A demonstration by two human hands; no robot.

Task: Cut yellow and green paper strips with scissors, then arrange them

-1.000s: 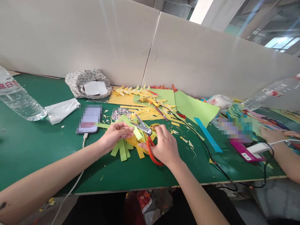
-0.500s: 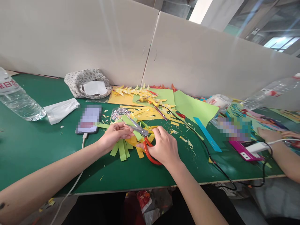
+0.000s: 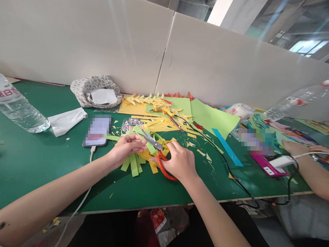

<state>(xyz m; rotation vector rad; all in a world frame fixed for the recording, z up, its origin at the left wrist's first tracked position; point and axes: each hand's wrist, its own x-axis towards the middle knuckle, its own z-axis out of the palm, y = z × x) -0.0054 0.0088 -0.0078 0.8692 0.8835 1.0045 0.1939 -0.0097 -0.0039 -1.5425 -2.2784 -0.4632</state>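
My right hand [image 3: 180, 159] is closed round the orange and yellow handles of a pair of scissors [image 3: 155, 143]. The blades point up and left, toward my left hand [image 3: 131, 147]. Between its pinched fingers my left hand holds a light green paper strip [image 3: 140, 131], which lies at the scissor blades. Below the hands more green paper strips [image 3: 134, 166] are spread on the table, mixed with yellow strips [image 3: 153, 166]. A yellow glue gun [image 3: 163, 110] lies behind on a heap of yellow paper strips [image 3: 159, 125].
On the green table [image 3: 120, 197] lie a charging phone [image 3: 97, 130], a water bottle [image 3: 22, 106], a cloth pouch [image 3: 84, 91], green paper sheets [image 3: 214, 118] and a blue strip [image 3: 227, 147]. A black cord [image 3: 226, 163] runs to a magenta power strip [image 3: 269, 169]. Another person's arm [image 3: 311, 171] rests at right.
The scissor blades have drawn closer together over the green strip. Both hands stay in nearly the same place.
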